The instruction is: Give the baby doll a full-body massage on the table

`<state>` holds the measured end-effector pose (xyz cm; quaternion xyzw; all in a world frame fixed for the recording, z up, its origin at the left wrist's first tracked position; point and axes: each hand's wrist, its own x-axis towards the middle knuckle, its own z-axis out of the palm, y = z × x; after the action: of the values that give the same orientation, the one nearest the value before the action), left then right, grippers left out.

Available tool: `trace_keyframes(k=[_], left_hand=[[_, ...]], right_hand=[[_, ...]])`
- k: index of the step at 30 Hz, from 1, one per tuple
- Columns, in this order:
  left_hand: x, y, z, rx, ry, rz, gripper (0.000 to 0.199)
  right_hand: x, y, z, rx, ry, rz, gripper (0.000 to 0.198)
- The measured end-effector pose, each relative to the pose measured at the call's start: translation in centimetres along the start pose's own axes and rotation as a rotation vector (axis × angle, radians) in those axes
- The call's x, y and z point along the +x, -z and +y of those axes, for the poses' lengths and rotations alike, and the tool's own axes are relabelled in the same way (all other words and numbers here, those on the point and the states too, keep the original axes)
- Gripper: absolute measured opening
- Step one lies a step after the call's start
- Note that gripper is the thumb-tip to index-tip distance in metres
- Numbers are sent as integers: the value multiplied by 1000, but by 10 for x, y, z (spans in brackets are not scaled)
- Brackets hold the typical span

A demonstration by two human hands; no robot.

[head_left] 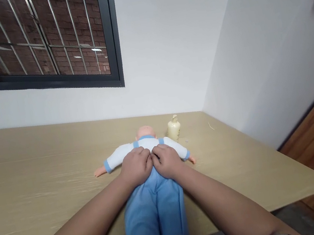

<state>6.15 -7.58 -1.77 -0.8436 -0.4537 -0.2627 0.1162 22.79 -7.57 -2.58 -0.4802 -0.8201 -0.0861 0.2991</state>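
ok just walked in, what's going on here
A person has both hands on a doll lying on a table. The left hand and right hand sit side by side on its torso, fingers curled; whether they pinch the cloth can't be told. The doll's legs point toward the person, its head lies at the far end, and its arms are spread out. A bottle stands upright by the doll's head, on the right.

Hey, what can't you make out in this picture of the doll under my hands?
Head view: middle of the doll, covered by your left hand and right hand.
Head view: the doll's feet, cut off by the bottom edge.
Head view: marks on the pump bottle, too small to read.
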Motion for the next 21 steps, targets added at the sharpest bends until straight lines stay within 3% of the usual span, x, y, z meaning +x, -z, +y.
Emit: trace_keyframes(k=[4,7,16,21], left_hand=[[-1,-2,-1,30,-5,75,19],[-1,-2,-1,11,16,76,18],[13,14,-7,-141,165,-205,21],[8,14,-5,-154,159,-166,19]], right_hand=[[0,-2,-2,-13,-5,82,10],[1,0,-2,-5,-32,55,9],[8,9,3,95,-64,-173,17],[6,11,3,176,-84,-170,17]])
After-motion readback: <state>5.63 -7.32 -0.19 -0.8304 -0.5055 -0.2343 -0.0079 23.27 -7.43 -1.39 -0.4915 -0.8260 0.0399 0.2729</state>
